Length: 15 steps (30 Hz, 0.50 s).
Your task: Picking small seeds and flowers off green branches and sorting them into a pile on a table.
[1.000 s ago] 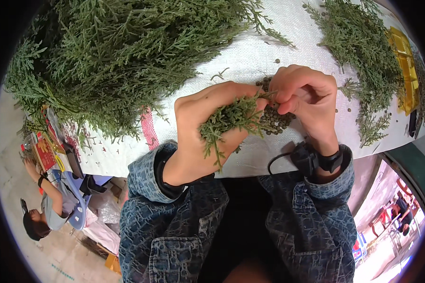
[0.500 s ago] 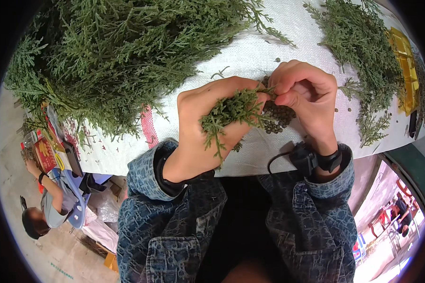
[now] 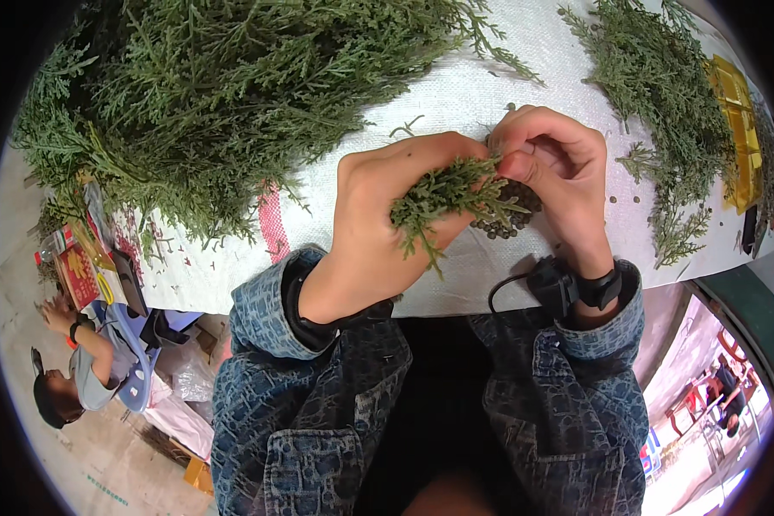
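Note:
A small bunch of evergreen sprig [image 3: 445, 199], scaly and green, lies through my left hand [image 3: 383, 202], whose fingers are wrapped round it. My right hand [image 3: 563, 168] meets it at the far end, thumb and forefinger pinching the sprig's stem, which the fingertips partly hide. Beneath and between both hands is a pile of small round brown seed balls [image 3: 500, 229] on the white woven sheet [image 3: 456, 288]; the hands cover part of it.
A large heap of evergreen branches [image 3: 224, 95] fills the back left, and a smaller heap [image 3: 662, 95] lies right. Beyond it is a yellow plastic tray [image 3: 738, 133]. A person [image 3: 82, 370] sits at the left, near a red package [image 3: 79, 273]. A black wrist device [image 3: 555, 285] sits by my right cuff.
My left hand has shifted slightly right with the sprig, closer to my right hand. My right hand has barely moved. The person at the left has raised their head.

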{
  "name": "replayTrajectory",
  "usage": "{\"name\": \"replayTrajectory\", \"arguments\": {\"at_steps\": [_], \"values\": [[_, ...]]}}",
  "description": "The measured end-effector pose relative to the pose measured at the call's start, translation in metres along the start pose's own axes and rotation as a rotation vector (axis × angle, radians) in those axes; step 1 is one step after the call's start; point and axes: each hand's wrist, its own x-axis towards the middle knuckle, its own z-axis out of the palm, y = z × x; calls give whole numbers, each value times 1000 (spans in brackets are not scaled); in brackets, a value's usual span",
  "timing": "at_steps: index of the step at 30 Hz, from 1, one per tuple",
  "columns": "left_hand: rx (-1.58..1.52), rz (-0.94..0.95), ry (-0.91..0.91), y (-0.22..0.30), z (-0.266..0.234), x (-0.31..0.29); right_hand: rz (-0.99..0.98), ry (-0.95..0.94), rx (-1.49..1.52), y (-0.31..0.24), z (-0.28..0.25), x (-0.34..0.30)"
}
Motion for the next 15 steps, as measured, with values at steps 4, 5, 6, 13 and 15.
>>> {"name": "replayTrajectory", "arguments": {"at_steps": [4, 5, 6, 13, 15], "values": [[19, 82, -1, -2, 0, 1, 3, 14, 2, 3, 2, -1], [12, 104, 9, -2, 0, 1, -4, 11, 26, 3, 2, -1], [5, 124, 18, -3, 0, 0, -8, 12, -25, 4, 3, -1], [34, 44, -53, -1, -6, 2, -95, 4, -152, 2, 3, 1], [-33, -17, -81, 3, -7, 3, -78, 4, -103, 1, 2, 2]]}}
